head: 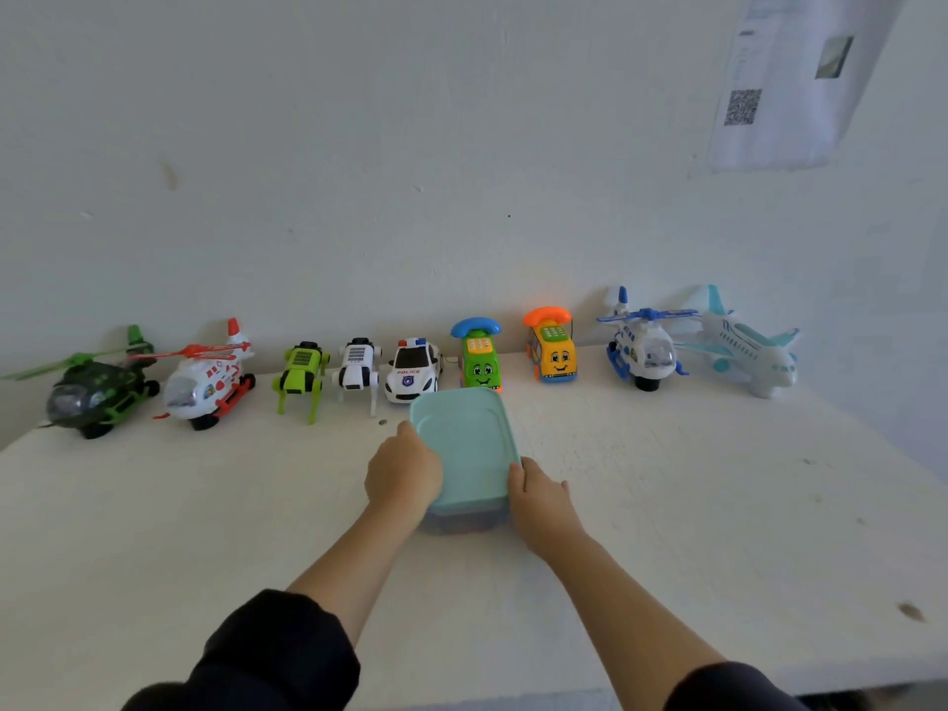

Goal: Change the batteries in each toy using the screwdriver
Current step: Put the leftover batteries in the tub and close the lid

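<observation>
- A white table (667,505) is set against the wall.
- A box with a teal lid (464,443) is placed mid-table.
- Behind the box, a row of toys is lined up: helicopters (97,387), robot dogs (302,374), a police car (413,372), phone cars (479,361), an airplane (749,346).

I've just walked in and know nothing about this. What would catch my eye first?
A row of bright toys along the wall, from a green helicopter at far left to a pale airplane at far right. In front, the left hand and right hand grip a lidded mint box.
</observation>
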